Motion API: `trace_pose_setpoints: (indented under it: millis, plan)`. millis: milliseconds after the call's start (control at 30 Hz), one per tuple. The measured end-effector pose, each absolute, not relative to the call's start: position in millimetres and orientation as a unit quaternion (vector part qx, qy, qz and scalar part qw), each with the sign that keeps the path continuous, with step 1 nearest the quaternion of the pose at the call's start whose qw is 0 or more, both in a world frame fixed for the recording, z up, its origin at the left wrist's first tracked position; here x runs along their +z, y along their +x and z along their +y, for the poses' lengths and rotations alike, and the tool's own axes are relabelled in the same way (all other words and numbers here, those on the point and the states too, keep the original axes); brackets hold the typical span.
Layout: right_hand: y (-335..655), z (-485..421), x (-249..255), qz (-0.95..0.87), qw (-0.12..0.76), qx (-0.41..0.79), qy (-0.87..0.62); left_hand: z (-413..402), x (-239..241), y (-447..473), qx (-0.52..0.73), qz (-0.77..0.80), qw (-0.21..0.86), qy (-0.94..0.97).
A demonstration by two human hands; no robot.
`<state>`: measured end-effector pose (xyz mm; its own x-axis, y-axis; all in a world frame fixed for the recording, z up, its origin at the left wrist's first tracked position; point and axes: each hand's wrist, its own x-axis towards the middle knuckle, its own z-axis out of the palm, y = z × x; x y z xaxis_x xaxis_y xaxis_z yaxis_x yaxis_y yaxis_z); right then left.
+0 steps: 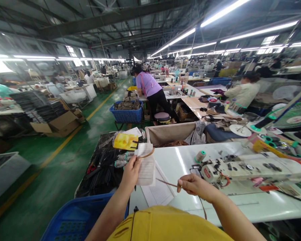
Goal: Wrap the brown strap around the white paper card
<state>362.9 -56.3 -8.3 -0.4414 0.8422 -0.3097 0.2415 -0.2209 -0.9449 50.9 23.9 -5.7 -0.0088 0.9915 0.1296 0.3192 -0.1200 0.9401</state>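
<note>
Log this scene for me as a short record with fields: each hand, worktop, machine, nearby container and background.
Left hand: holds lined paper, a curved brown strip at its top
Right hand: pinches a thin brown cord; whether it joins the strip, cannot tell
Worktop: white table, with more paper
Machine: sewing machine, thread cone nearby
Container: blue plastic basket, lower left
Background: person in purple top, bending forward
</note>
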Motion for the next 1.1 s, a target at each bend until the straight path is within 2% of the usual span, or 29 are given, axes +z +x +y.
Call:
trace_pose_setpoints:
  millis: [67,267,467,600,833,967,1100]
  plan:
    - [356,-53,-9,-0.578,0.265,0.604,-0.479,22,-3,56,0.437,0.532,0.376,0.62]
    - [331,-36,2,-0.618,0.407,0.437,-0.511,16,-1,70,0.397,0.48,0.4,0.672]
    - [315,-26,15,-0.65,0.458,0.386,-0.468,13,-3,75,0.363,0.453,0.42,0.697]
    - [311,-33,13,-0.673,0.45,0.345,-0.475,13,-8,74,0.395,0.513,0.404,0.646]
    - [317,-43,7,-0.704,0.368,0.335,-0.506,16,-19,69,0.432,0.523,0.419,0.603]
    - [325,-38,-3,-0.689,0.356,0.33,-0.537,11,-16,73,0.402,0.505,0.476,0.598]
    - [327,-39,-12,-0.697,0.327,0.285,-0.571,2,-11,77,0.388,0.445,0.59,0.551]
